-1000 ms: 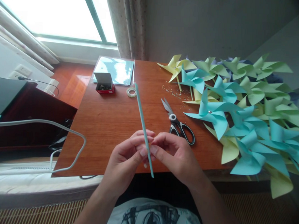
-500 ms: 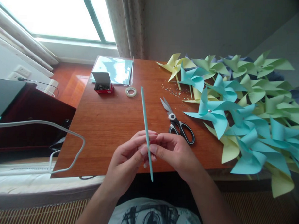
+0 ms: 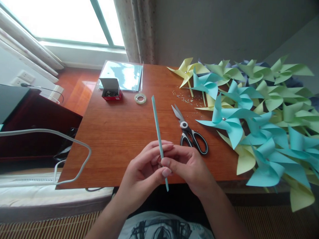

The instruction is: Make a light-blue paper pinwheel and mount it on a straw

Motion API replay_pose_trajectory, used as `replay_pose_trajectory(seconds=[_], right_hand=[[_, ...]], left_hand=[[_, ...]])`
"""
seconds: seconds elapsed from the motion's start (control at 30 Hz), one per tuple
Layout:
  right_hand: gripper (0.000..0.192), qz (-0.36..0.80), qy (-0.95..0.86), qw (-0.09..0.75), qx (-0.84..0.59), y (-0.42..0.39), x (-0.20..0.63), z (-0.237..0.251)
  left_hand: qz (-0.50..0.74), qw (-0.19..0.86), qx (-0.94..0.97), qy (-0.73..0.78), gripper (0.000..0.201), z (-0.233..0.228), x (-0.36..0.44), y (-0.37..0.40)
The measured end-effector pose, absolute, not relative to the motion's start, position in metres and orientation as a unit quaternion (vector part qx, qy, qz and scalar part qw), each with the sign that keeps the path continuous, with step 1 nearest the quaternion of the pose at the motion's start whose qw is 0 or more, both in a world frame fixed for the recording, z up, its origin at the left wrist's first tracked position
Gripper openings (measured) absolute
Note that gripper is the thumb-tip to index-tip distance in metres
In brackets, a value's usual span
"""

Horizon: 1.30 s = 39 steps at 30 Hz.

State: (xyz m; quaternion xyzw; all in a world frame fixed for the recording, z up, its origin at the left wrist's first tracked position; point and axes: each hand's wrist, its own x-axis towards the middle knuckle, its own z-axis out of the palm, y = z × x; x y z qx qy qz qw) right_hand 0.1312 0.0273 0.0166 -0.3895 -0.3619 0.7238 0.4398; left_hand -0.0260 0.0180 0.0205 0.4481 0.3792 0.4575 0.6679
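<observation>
A thin rolled stick of light blue paper (image 3: 156,122) slants upward above the table's front edge. Around its lower part, my left hand (image 3: 143,167) is closed, with the thumb lying across the stick. My right hand (image 3: 188,165) pinches the same stick from the other side, its thumb and forefinger touching it close to my left fingers. The undersides of the fingers are partly hidden. Just beyond my right hand lie scissors (image 3: 184,125) with black and white handles, their blades slightly apart.
Many paper pinwheels (image 3: 227,122) in blue, green and yellow cover the table's right side. Tiny beads (image 3: 185,97) are scattered near them. A tape roll (image 3: 140,98), an open red box (image 3: 112,94) and a plastic packet of blue sheets (image 3: 124,74) sit at the back left of the wooden table (image 3: 108,142).
The stick has shifted a little to the right and tilted further. My left thumb has moved across it, lower down, and both hands have slid slightly along.
</observation>
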Motion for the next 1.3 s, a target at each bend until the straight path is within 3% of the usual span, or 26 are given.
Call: replay_pose_trajectory(seconds=[0.1,0.23,0.43,0.67,0.8,0.93,1.17,1.3], right_hand=[[0.003,0.687,-0.364,0.479,-0.407,0.027,0.131,0.014],[0.012,0.627,-0.370,0.508,-0.461,0.025,0.132,0.010],[0.006,0.651,-0.340,0.496,-0.463,0.023,0.135,0.007],[0.008,0.593,-0.307,0.579,-0.468,0.029,0.151,0.012],[0.017,0.595,-0.328,0.568,-0.465,0.031,0.156,0.014],[0.011,0.586,-0.336,0.562,-0.478,0.029,0.155,0.012],[0.012,0.570,-0.355,0.567,-0.477,0.026,0.156,0.011],[0.011,0.569,-0.342,0.576,-0.477,0.025,0.154,0.013]], left_hand=[[0.457,0.670,0.415,0.413,0.031,0.014,-0.026,0.016],[0.453,0.654,0.398,0.456,0.019,0.010,-0.023,0.012],[0.438,0.667,0.383,0.465,0.022,0.014,-0.014,0.013],[0.412,0.550,0.507,0.520,0.008,0.018,-0.030,0.016],[0.407,0.490,0.573,0.516,0.007,0.022,-0.039,0.018],[0.396,0.473,0.599,0.511,0.007,0.025,-0.041,0.020],[0.419,0.524,0.523,0.526,0.004,0.024,-0.044,0.021],[0.483,0.641,0.316,0.506,0.023,0.021,-0.039,0.020]])
